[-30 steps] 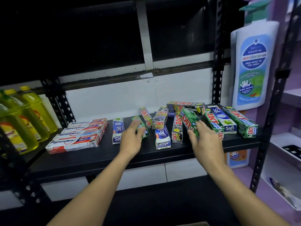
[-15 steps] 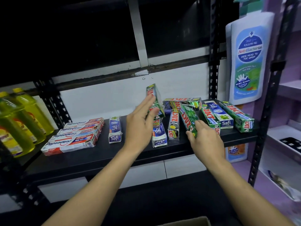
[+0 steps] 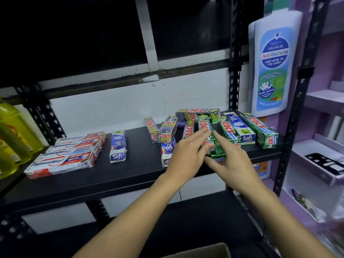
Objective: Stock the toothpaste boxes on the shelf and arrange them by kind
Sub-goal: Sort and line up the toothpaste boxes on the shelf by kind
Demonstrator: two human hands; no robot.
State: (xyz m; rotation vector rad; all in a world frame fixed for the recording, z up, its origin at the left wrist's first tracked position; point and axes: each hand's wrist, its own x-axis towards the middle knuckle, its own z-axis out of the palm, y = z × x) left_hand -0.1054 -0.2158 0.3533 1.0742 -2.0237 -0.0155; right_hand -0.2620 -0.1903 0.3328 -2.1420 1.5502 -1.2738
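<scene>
On the black shelf (image 3: pixel 130 174) a stack of red-and-white Pepsodent boxes (image 3: pixel 68 155) lies at the left, with one blue Safi box (image 3: pixel 118 146) beside it. A loose pile of Zact and Safi boxes fills the middle, among them a Zact Smokers box (image 3: pixel 166 132). My left hand (image 3: pixel 188 151) presses a green Zact box (image 3: pixel 203 123) down against another green Zact box (image 3: pixel 218 155), whose near end my right hand (image 3: pixel 230 162) grips. Further right, a green Zact box (image 3: pixel 228 132), a Safi box (image 3: pixel 240 127) and another green Zact box (image 3: pixel 260 130) lie side by side.
Yellow bottles (image 3: pixel 13 127) stand on the shelf's left end. A large bottle-shaped advertising board (image 3: pixel 273 66) hangs on the right upright. Purple shelving (image 3: pixel 320 146) stands to the right. The rim of a cardboard box (image 3: pixel 204 250) shows at the bottom edge.
My left hand picked a green Zact box from the left of the pile, lifted it, then carried it right and down onto the green box in my right hand.
</scene>
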